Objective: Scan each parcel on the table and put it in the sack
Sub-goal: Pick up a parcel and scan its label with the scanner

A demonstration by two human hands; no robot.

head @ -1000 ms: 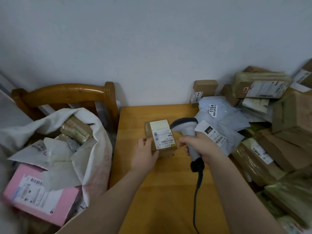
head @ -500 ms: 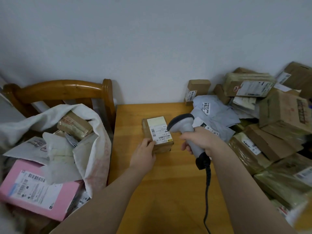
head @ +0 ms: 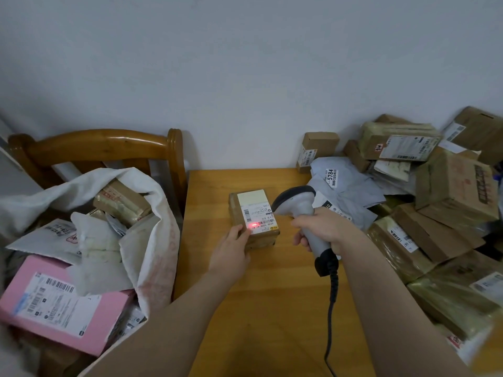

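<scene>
A small brown parcel with a white label lies on the wooden table. A red scan light glows on its barcode. My left hand holds the parcel's near left corner, thumb on the label. My right hand grips a grey barcode scanner, whose head points at the label from the right. Its black cable hangs toward me. The white sack stands open to the left of the table, with several parcels and a pink box in it.
A heap of brown boxes and grey mailer bags covers the table's right side up to the wall. A wooden chair back stands behind the sack. A small box leans at the wall.
The red scan light now shows on the label. My left hand has slid up onto the parcel's corner, and the scanner stays aimed at it.
</scene>
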